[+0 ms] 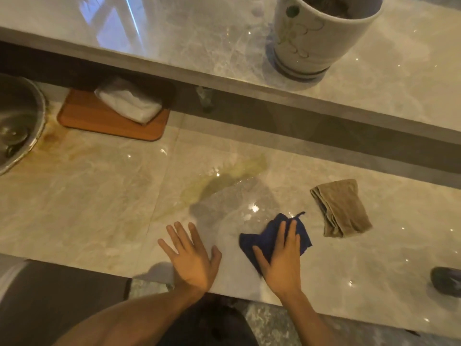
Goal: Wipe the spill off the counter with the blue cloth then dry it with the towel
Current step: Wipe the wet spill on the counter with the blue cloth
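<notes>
A yellowish spill (219, 181) streaks diagonally across the pale marble counter (99, 196). The crumpled blue cloth (262, 240) lies on the counter just below and right of the spill, and my right hand (282, 258) presses flat on top of it with fingers spread. My left hand (192, 255) rests open and flat on the counter near the front edge, left of the cloth, holding nothing. A folded tan towel (341, 208) lies to the right of the cloth, untouched.
A metal sink (17, 121) sits at the far left with a brownish stain beside it. A wooden board (99, 121) carries a white folded cloth (129, 102). A patterned plant pot (316, 36) stands on the raised ledge. A dark object (446, 280) lies at the right edge.
</notes>
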